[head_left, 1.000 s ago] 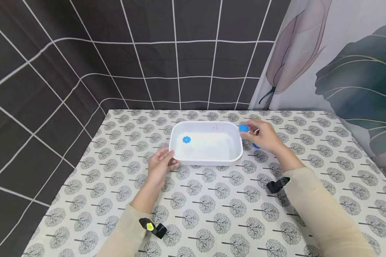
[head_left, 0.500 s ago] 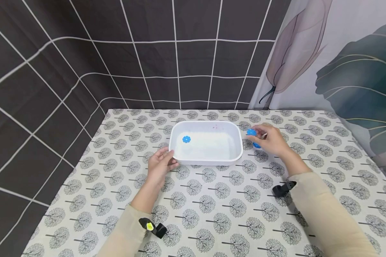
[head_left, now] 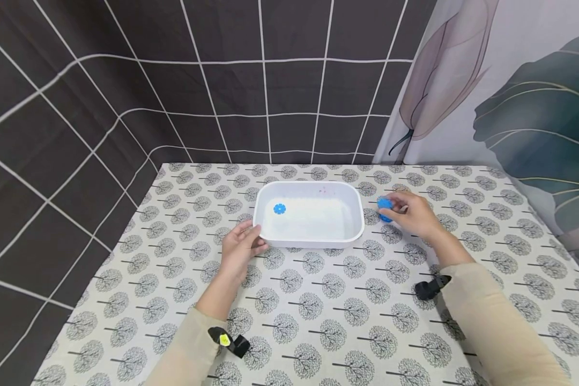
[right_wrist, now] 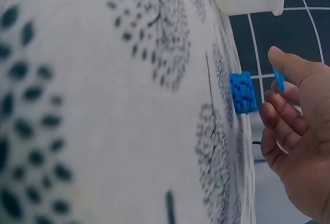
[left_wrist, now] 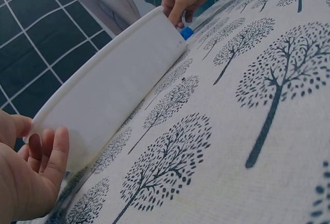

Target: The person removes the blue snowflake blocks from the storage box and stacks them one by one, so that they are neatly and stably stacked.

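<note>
My left hand (head_left: 238, 251) grips the near left corner of a white plastic tray (head_left: 311, 244), thumb on the rim and fingers against the outer wall, as the left wrist view also shows. Inside the tray, toward its left end, lies a blue notched disc (head_left: 280, 209). To the right of the tray my right hand (head_left: 416, 215) pinches another blue notched disc (right_wrist: 279, 79) between thumb and forefinger. Close below it, a short stack of blue notched discs (right_wrist: 243, 92) stands on the cloth. From the head, the held disc partly covers that stack.
A pale cloth (head_left: 289, 321) printed with trees covers the table. Behind it hangs a dark curtain (head_left: 231, 91) with white grid lines, and a leaf-patterned curtain (head_left: 463, 107) hangs at the right. Small reddish marks show on the tray's far inner wall.
My right hand, with its disc, has moved right and slightly nearer, from the tray's right rim to over the blue stack. My left hand and the tray stay in place.
</note>
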Motion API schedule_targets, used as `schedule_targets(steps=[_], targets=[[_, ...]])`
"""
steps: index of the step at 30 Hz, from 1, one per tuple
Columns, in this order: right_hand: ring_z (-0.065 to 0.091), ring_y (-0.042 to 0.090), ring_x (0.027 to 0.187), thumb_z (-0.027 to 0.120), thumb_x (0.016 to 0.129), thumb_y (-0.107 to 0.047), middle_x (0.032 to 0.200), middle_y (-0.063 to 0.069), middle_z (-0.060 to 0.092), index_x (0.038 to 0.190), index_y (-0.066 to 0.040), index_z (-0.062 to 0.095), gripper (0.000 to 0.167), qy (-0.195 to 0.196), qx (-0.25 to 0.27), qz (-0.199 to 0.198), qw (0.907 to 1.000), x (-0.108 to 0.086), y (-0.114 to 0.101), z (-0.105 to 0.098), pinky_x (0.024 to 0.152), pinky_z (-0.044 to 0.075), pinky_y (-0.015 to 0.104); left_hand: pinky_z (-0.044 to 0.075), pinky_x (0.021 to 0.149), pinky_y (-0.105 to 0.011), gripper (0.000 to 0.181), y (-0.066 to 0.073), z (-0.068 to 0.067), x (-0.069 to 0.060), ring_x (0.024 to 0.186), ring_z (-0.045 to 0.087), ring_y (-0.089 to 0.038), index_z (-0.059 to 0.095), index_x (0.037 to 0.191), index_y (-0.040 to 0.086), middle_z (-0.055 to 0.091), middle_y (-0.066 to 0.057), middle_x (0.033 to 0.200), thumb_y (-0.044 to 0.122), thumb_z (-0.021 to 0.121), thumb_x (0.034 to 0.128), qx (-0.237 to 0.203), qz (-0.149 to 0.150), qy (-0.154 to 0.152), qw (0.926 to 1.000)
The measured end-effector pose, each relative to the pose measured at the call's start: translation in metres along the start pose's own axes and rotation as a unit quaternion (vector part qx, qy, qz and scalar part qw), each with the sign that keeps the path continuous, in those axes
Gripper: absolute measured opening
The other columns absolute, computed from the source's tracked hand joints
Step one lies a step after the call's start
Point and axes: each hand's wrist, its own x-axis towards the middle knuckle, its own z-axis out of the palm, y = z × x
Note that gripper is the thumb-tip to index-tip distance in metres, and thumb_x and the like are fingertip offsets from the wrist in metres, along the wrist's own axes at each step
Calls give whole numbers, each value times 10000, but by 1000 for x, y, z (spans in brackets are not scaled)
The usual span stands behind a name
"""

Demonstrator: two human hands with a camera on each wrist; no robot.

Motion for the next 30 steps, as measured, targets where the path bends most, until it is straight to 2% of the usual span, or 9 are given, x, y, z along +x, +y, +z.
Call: schedule_targets(steps=[6, 12, 16, 20, 30], targets=[[631, 271, 843, 777, 907, -147, 934, 136, 657, 1190, 72, 653, 379, 28, -78, -126, 9999, -2, 8, 0, 690, 528, 122, 654, 787, -254, 374, 0, 0, 0, 768, 649, -125, 554, 1351, 36, 639, -216, 1135, 106, 637, 994, 13, 7, -3, 10000], [620, 258, 859, 763, 920, -164, 967, 136, 666, 1204, 51, 653, 373, -40, -92, 38, 9999, -5, 14, -2, 694, 534, 149, 655, 793, -261, 361, -1, 0, 1, 767, 650, -125, 565, 1340, 42, 647, -204, 1112, 106, 638, 992, 10, 8, -12, 10000], [620, 265, 877, 770, 915, -173, 981, 141, 674, 1198, 39, 661, 370, -79, -110, 14, 9999, -5, 14, -2, 713, 529, 163, 657, 786, -265, 370, -1, 0, 1, 763, 651, -127, 563, 1346, 33, 655, -191, 1086, 106, 640, 991, 14, 23, -15, 10000], [618, 281, 886, 772, 913, -170, 983, 149, 674, 1199, 31, 666, 365, -148, -144, -86, 9998, -5, 13, -1, 743, 548, 243, 656, 789, -264, 374, -1, 0, 0, 758, 651, -126, 563, 1345, 37, 656, -185, 1067, 114, 647, 989, 3, 27, -8, 10000], [607, 317, 954, 760, 930, -273, 1086, 193, 659, 1284, 50, 617, 500, -593, -230, 57, 9980, -4, 14, 0, 876, 556, 475, 657, 783, -264, 386, -1, 0, 0, 748, 647, -125, 552, 1357, 32, 656, -152, 1026, 111, 645, 991, -7, 53, -25, 10000]])
